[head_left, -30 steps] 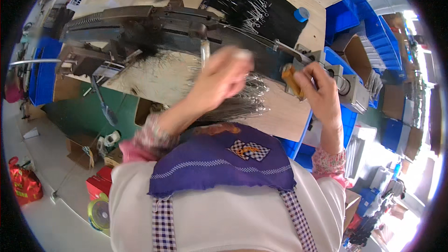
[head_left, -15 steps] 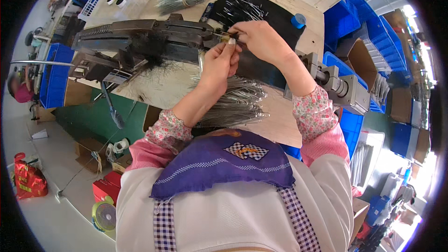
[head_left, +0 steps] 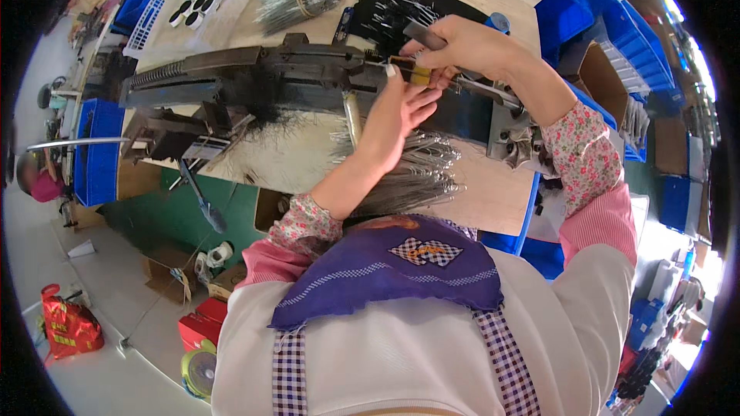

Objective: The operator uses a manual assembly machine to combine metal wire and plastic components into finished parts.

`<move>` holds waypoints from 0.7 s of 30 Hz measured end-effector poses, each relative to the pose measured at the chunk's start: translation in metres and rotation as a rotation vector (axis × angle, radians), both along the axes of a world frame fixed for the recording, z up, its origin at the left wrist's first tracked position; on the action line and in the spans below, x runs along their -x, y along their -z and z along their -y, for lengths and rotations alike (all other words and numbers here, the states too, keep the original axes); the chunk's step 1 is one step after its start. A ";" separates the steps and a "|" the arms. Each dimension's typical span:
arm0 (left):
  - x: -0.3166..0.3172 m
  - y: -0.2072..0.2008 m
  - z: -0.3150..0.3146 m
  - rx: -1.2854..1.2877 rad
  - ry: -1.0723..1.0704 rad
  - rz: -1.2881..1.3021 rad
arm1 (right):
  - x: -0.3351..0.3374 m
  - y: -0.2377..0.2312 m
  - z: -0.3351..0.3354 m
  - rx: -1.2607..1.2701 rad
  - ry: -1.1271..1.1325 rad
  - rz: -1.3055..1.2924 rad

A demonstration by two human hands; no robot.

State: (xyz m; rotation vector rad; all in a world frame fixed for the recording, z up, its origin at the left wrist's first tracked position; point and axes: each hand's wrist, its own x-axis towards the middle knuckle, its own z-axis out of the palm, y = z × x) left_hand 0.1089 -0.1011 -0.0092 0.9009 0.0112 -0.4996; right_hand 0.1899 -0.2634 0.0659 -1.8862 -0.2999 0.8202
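The yellow piece [head_left: 420, 75] is between the two hands, at the right-hand end of a dark metal machine [head_left: 308, 59] that crosses the bench. On the left, the machine has a coiled spring [head_left: 162, 72] along its top. Behind its middle lies a tied wire bundle [head_left: 304, 1].

Next comes the left hand [head_left: 391, 114], reaching up with its thumb lifted apart from the spread fingers (whether the thumb tip presses on anything, I cannot tell). A pile of loose wires [head_left: 412, 173] lies near it, on the person's side of the machine.

The yellow piece lies just to the right of the left thumb and under the right fingers, so the right hand [head_left: 476, 50] is the nearer one, in contact with it and apparently clamped around it. Its long axis runs roughly left to right, in line with the machine and dipping slightly toward the right; its left end points at the machine, its right end into the right fingers.

A flat grey bar [head_left: 424, 36] juts leftward out of the right hand, above the yellow piece. Beyond the hand sits a blue roll [head_left: 498, 22], and a long metal rod [head_left: 489, 90] slopes down to the right.
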 end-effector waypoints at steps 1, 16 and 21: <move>0.002 -0.004 0.006 0.115 -0.016 -0.036 | 0.001 -0.004 0.000 0.047 -0.026 0.002; 0.002 -0.024 -0.032 0.564 -0.087 -0.239 | 0.043 0.002 -0.028 0.135 0.261 1.000; 0.004 -0.026 -0.029 0.527 -0.200 -0.208 | 0.034 0.007 -0.029 0.211 0.174 0.927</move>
